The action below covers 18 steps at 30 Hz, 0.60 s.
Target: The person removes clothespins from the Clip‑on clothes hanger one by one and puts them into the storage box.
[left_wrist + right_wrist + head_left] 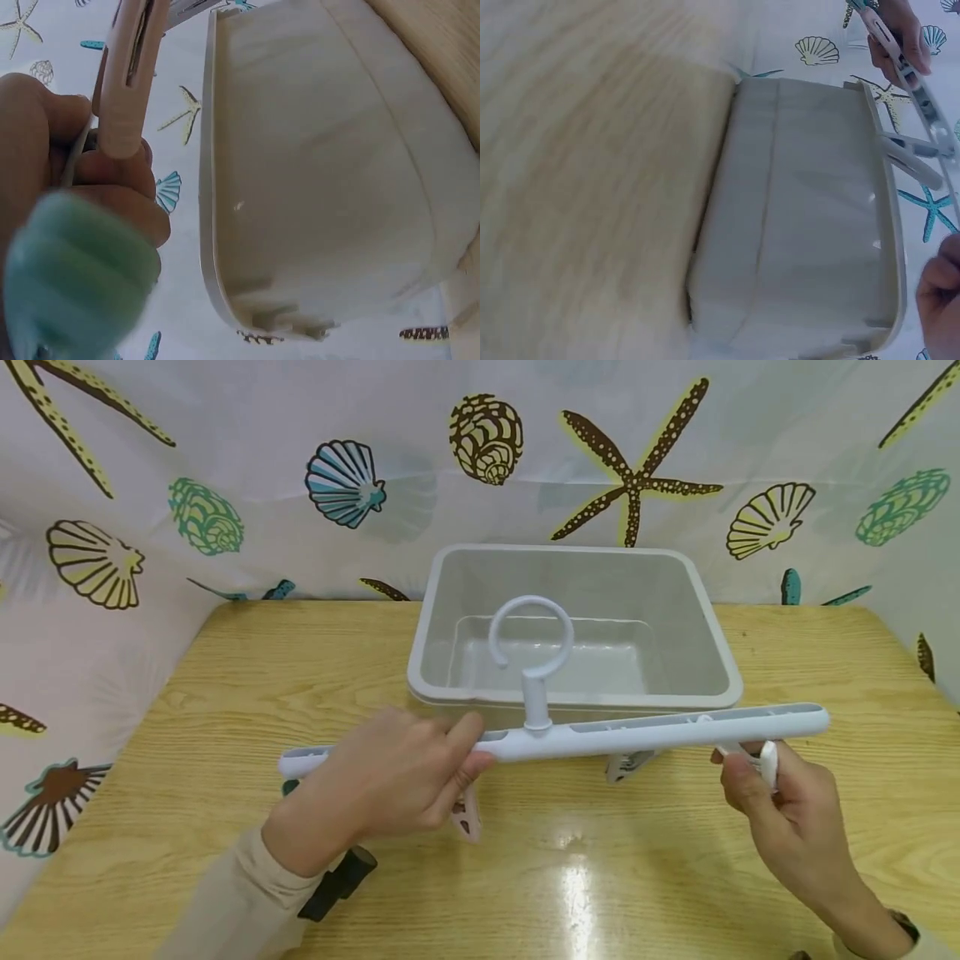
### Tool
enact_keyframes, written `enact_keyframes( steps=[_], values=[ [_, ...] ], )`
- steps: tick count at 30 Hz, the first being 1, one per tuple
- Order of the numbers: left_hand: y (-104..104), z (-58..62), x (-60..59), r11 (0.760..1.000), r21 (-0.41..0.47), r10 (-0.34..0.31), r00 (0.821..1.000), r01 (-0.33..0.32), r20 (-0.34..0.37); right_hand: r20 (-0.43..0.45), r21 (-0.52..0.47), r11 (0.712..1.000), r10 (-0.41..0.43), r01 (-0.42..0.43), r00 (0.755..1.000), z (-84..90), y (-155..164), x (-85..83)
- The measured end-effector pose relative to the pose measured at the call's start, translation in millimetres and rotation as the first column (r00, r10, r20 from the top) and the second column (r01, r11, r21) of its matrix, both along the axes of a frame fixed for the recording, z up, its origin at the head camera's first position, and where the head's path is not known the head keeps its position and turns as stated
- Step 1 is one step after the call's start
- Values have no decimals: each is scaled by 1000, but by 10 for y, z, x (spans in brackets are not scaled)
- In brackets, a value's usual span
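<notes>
A white clip hanger (600, 739) with a round hook is held up level in front of a bin. My left hand (390, 768) grips its bar left of the hook. Below that hand hangs a pale pink clothespin (467, 818), also close up in the left wrist view. A green clothespin (79, 274) is blurred there. A greyish clothespin (628, 765) hangs under the middle of the bar. Near the right end, my right hand (798, 827) pinches a white clothespin (768, 765) beneath the bar; its attachment is partly hidden by the fingers.
A light grey plastic bin (573, 700) stands at the back of the wooden table (300, 668), just behind the hanger. Behind it hangs a shell-patterned cloth (420, 443). A black device (337, 885) shows at my left wrist.
</notes>
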State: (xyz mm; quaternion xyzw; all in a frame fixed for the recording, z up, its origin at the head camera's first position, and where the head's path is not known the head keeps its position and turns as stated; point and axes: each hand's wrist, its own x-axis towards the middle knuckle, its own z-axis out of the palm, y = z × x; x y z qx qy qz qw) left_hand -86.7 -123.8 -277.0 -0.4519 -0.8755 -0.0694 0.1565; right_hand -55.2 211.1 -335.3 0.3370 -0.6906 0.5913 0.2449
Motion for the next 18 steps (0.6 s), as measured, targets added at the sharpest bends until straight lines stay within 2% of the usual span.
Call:
enact_keyframes(
  steps=[2, 4, 6, 8, 10, 14, 18],
  values=[
    [34, -7, 19, 1000, 13, -3, 1000, 3, 30, -135, -60, 995, -88, 81, 987, -2, -45, -35],
    [61, -11, 40, 1000, 19, -5, 998, 4, 60, -241, -111, 977, -202, 180, 949, -2, -85, -67],
    [79, -18, 54, 1000, 28, -5, 997, 3, 72, -301, -136, 950, -310, 281, 902, -16, -103, -92],
    [86, -11, 61, 1000, 24, 7, 995, -9, 96, -321, -118, 928, -373, 354, 871, -20, -105, -99],
    [84, -4, 65, 1000, 16, 20, 993, -22, 114, -309, -69, 926, -373, 371, 875, -20, -97, -88],
    [83, 6, 58, 999, 0, 39, 989, -39, 143, -262, 5, 934, -343, 357, 902, -13, -92, -64],
    [73, 9, 44, 999, -11, 53, 984, -52, 171, -237, 54, 932, -338, 359, 911, -7, -92, -36]
  ],
)
